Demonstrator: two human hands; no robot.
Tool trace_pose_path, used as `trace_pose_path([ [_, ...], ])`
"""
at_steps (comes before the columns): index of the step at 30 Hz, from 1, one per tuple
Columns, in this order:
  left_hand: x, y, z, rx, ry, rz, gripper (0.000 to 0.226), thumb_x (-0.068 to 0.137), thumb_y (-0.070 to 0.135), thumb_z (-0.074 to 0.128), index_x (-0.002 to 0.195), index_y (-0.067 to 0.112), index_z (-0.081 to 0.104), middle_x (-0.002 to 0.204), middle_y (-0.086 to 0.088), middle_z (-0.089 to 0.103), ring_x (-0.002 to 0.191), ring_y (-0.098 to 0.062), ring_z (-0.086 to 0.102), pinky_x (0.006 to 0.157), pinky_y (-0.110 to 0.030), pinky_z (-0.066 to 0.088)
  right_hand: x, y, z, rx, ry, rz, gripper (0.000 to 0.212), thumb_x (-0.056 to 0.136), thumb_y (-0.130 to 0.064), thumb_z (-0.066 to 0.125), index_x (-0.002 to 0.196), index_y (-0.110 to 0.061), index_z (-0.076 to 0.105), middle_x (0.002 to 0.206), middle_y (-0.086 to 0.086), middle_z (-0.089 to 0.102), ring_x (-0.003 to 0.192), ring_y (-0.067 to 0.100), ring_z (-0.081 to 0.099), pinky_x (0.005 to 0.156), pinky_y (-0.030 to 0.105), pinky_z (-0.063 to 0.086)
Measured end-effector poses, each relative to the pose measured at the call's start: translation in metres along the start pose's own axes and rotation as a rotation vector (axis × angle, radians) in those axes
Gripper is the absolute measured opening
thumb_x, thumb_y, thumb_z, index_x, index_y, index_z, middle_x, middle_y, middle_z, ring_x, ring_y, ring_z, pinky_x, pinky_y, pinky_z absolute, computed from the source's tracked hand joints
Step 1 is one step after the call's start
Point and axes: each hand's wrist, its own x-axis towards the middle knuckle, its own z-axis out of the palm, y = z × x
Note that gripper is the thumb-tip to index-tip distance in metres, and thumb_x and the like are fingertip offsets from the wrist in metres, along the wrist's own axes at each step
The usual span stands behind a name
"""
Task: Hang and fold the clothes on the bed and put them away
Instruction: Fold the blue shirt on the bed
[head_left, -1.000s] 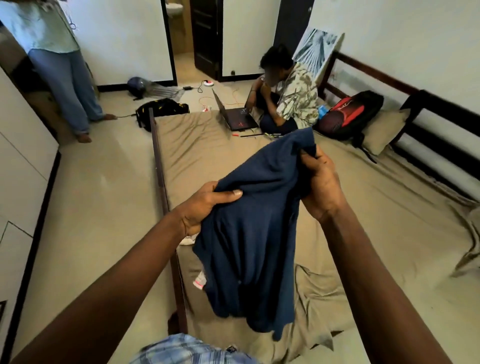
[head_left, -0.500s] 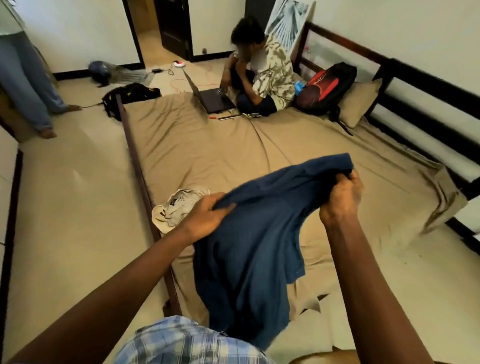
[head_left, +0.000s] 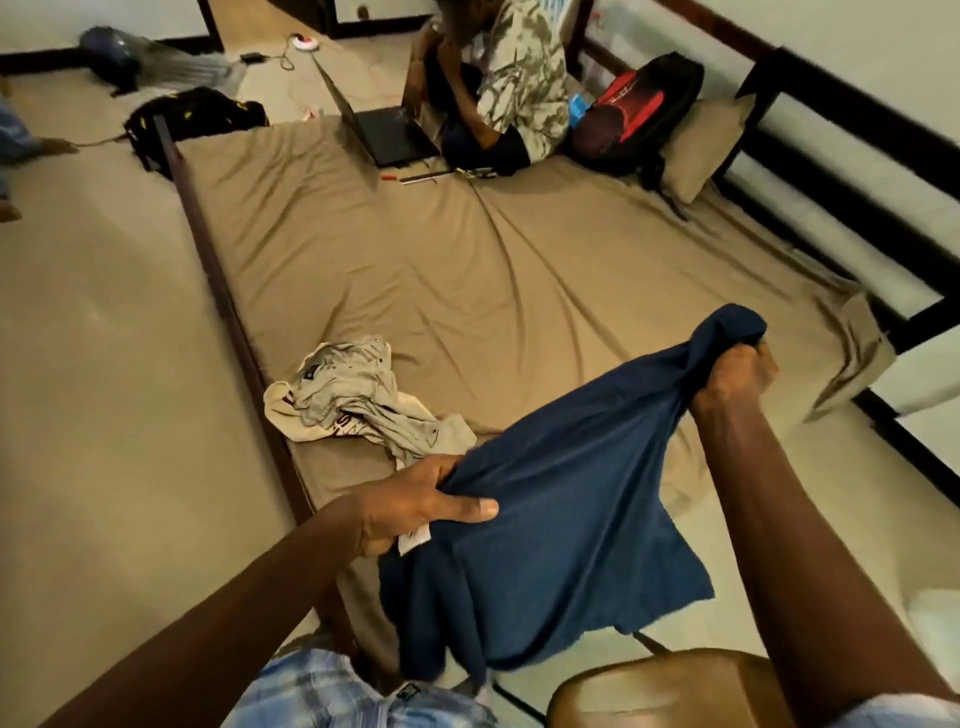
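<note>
Backpack (head_left: 631, 111), black w/ red, leans on a pillow (head_left: 701, 140) at the far end of the bed (head_left: 222, 291) — contents hidden. Tan sheet (head_left: 519, 291), rumpled; a grey garment (head_left: 358, 405) lies crumpled nr the left edge, a seated person (head_left: 519, 78) w/ laptop (head_left: 387, 132) beyond. Blue shirt (head_left: 561, 514) hangs over the near corner, stretched between both hands — long axis rising from left hand (head_left: 415, 506) to right hand (head_left: 737, 376), both sets of fingers curled tight, gripping cloth.

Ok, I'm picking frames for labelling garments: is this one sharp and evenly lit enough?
Head view: mildly soft throughout, no strong smear; head view: warm, dim light leaves the navy shirt nearly featureless, while the beige garment keeps its creases; head view: wide-angle bending slightly bows the bed rail.
</note>
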Motion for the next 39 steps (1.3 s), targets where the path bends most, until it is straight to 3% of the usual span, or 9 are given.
trace_pose_path([
  [3,0.004,0.001,-0.043,0.002,0.062,-0.041,0.035,0.093,0.007,0.072,0.127,0.014,0.068,0.126,0.000,0.074,0.118,-0.016,0.070,0.094,-0.023,0.055,0.018,0.029,0.050,-0.045,0.000,0.058,0.033,0.102,-0.009,0.036,0.116,-0.016,0.066,0.110,0.003,0.068,0.101,0.021,0.068,0.087,0.031,0.058],
  [9,0.071,-0.046,-0.163,0.065,0.485,0.033,0.017,0.098,0.015,0.071,0.111,0.024,0.075,0.109,0.010,0.079,0.104,-0.005,0.072,0.087,-0.018,0.056,0.054,0.159,0.173,-0.436,-0.131,-0.094,0.020,0.097,-0.011,0.044,0.105,-0.014,0.062,0.091,-0.005,0.061,0.079,0.007,0.058,0.081,0.027,0.048],
  [14,0.145,-0.132,-0.269,0.043,0.637,-0.032,0.021,0.096,0.011,0.073,0.115,0.019,0.076,0.110,0.005,0.078,0.103,-0.008,0.072,0.090,-0.024,0.056,0.092,0.286,0.234,-1.021,-0.111,-0.216,0.038,0.104,-0.043,0.040,0.119,-0.020,0.067,0.119,0.014,0.065,0.114,0.034,0.062,0.097,0.045,0.045],
  [19,0.199,-0.225,-0.352,0.072,0.694,-0.082,0.040,0.092,-0.012,0.065,0.100,0.027,0.072,0.101,0.010,0.075,0.094,-0.004,0.070,0.092,-0.026,0.052,0.062,0.394,0.257,-1.281,-0.107,-0.185,0.064,0.103,-0.044,0.047,0.160,-0.025,0.027,0.157,0.015,0.036,0.143,0.037,0.038,0.115,0.056,0.029],
  [23,0.212,-0.271,-0.385,0.113,0.790,-0.108,0.040,0.088,-0.010,0.068,0.105,0.027,0.070,0.107,0.005,0.074,0.104,-0.014,0.069,0.100,-0.037,0.055,-0.042,0.482,0.233,-1.022,-0.494,-0.499,0.050,0.102,-0.026,0.057,0.149,-0.012,0.047,0.142,0.014,0.050,0.132,0.030,0.047,0.110,0.044,0.039],
  [25,0.208,-0.280,-0.393,0.131,0.825,-0.099,0.039,0.089,0.002,0.073,0.104,0.037,0.067,0.110,0.008,0.074,0.107,-0.012,0.069,0.102,-0.040,0.055,-0.096,0.516,0.226,-0.992,-0.668,-0.488,0.045,0.101,-0.027,0.059,0.143,-0.013,0.052,0.136,0.008,0.052,0.126,0.026,0.050,0.107,0.042,0.044],
  [29,0.180,-0.258,-0.409,0.304,0.905,0.010,0.022,0.094,0.020,0.072,0.111,0.033,0.070,0.107,0.014,0.073,0.096,-0.001,0.069,0.086,-0.030,0.059,-0.145,0.567,0.228,-1.245,-0.775,-0.356,0.071,0.095,-0.058,0.056,0.153,-0.019,0.043,0.155,0.005,0.041,0.142,0.026,0.037,0.113,0.048,0.036],
  [34,0.173,-0.212,-0.464,0.501,1.118,0.146,0.018,0.094,0.022,0.067,0.111,0.026,0.071,0.106,0.012,0.072,0.091,-0.004,0.068,0.080,-0.027,0.056,-0.143,0.588,0.232,-1.683,-0.868,-0.551,0.105,0.082,-0.072,0.060,0.162,-0.018,0.020,0.165,0.010,0.027,0.151,0.031,0.024,0.112,0.051,0.036],
  [39,0.212,-0.192,-0.544,0.786,1.028,-0.234,0.048,0.090,0.044,0.066,0.131,0.023,0.055,0.128,-0.008,0.064,0.119,-0.030,0.061,0.100,-0.048,0.051,-0.113,0.586,0.242,-1.696,-1.052,-0.370,0.106,0.087,-0.063,0.062,0.163,-0.027,-0.002,0.169,0.004,0.004,0.155,0.028,0.004,0.121,0.050,0.023],
])
